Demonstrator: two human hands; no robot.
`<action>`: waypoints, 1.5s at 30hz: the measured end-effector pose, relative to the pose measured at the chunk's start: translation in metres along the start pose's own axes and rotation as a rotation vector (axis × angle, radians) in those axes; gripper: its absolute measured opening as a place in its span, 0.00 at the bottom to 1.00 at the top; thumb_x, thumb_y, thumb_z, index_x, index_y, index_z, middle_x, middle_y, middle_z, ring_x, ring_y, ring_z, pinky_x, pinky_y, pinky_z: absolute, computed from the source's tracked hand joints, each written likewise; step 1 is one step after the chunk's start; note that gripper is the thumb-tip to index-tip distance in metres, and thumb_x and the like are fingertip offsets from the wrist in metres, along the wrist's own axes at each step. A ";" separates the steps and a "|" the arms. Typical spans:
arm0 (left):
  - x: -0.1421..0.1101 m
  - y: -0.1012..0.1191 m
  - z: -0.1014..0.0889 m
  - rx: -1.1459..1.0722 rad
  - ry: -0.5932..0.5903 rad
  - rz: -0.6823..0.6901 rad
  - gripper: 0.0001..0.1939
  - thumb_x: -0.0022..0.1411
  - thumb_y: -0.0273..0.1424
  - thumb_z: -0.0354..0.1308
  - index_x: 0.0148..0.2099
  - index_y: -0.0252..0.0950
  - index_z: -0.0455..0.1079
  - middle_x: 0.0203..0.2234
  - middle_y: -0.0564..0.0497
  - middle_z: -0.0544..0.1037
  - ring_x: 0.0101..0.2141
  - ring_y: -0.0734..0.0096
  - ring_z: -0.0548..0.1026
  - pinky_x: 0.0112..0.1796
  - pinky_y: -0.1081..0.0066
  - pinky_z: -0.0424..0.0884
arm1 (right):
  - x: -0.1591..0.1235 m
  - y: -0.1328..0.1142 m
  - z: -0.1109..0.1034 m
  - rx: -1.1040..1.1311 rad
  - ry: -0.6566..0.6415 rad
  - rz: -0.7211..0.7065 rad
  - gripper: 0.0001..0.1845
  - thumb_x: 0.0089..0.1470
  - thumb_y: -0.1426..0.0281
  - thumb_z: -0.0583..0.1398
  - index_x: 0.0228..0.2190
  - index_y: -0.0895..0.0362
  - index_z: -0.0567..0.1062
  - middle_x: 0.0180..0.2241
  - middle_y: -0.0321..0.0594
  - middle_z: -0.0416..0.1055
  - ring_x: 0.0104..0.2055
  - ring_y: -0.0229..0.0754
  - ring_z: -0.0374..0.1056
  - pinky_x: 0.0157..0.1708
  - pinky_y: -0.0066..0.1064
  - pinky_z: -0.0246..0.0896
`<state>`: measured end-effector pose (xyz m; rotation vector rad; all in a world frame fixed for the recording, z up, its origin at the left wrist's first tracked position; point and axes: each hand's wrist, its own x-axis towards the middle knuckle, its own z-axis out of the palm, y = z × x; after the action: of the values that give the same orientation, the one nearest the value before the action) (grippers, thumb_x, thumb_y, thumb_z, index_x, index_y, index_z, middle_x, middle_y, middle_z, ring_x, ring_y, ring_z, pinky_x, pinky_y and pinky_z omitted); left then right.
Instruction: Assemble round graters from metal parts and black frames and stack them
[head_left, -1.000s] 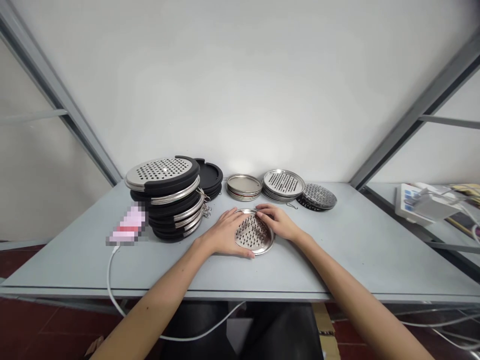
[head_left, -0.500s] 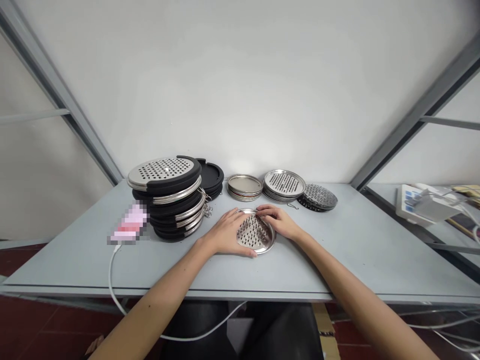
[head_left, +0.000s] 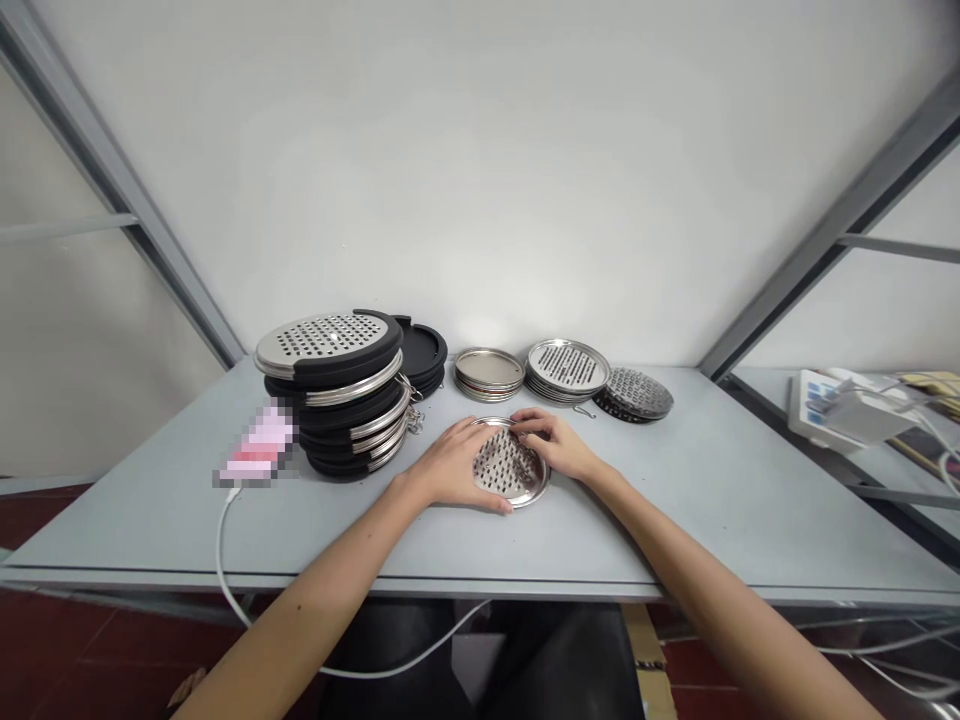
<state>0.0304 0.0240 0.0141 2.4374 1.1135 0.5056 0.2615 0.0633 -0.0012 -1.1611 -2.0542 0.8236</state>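
Got a round grater plate (head_left: 508, 468) flat on the grey table (head_left: 337, 540), close to the front edge, between both hands. Taking clock from plate centre, 12 toward the wall.

On the 9 side: left hand (head_left: 450, 468), spread wide around the rim, clasping the plate with thumb near 6 and fingertips reaching round near 12. On the 1 side: right hand (head_left: 555, 445), bent over the rim, fingers bunched close to the thumb. Can't tell if pinching anything there or only touching; too small and shaded under the fingers.

Main relation: plate directly inside the left grasp, at 3 from that palm and at 8 from the right knuckles. Round, so no long axis to line up. Neither hand nearer, both in contact; more rim covered by the left.

Around it: at 10, tall stack of black-edged graters (head_left: 330, 340); at 11, black discs (head_left: 418, 352); just off 12, plain metal plates (head_left: 487, 370); at 1, slotted plates (head_left: 568, 366); at 2, dark perforated discs (head_left: 637, 392).
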 end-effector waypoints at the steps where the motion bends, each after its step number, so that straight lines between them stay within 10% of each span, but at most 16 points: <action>1: 0.000 0.000 0.000 -0.006 0.006 0.002 0.58 0.37 0.56 0.68 0.66 0.38 0.53 0.62 0.42 0.61 0.63 0.42 0.53 0.61 0.50 0.54 | 0.000 0.000 0.000 -0.009 0.002 -0.011 0.15 0.49 0.71 0.57 0.35 0.57 0.82 0.48 0.47 0.72 0.51 0.51 0.69 0.55 0.45 0.61; 15: -0.001 0.001 0.000 -0.030 0.001 -0.001 0.57 0.40 0.57 0.67 0.66 0.37 0.52 0.62 0.40 0.58 0.63 0.45 0.52 0.60 0.51 0.56 | -0.003 0.002 0.008 -0.158 0.167 -0.131 0.19 0.55 0.70 0.57 0.48 0.57 0.73 0.43 0.45 0.76 0.48 0.49 0.69 0.53 0.46 0.61; 45: 0.001 -0.001 0.004 0.055 0.078 0.012 0.59 0.36 0.61 0.65 0.65 0.36 0.56 0.60 0.40 0.64 0.60 0.46 0.59 0.59 0.53 0.57 | -0.010 -0.013 0.006 -0.346 0.041 -0.196 0.16 0.55 0.63 0.57 0.44 0.57 0.72 0.41 0.47 0.75 0.44 0.49 0.70 0.46 0.40 0.64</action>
<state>0.0329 0.0247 0.0102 2.4921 1.1591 0.5857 0.2546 0.0477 0.0023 -1.1169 -2.2911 0.3554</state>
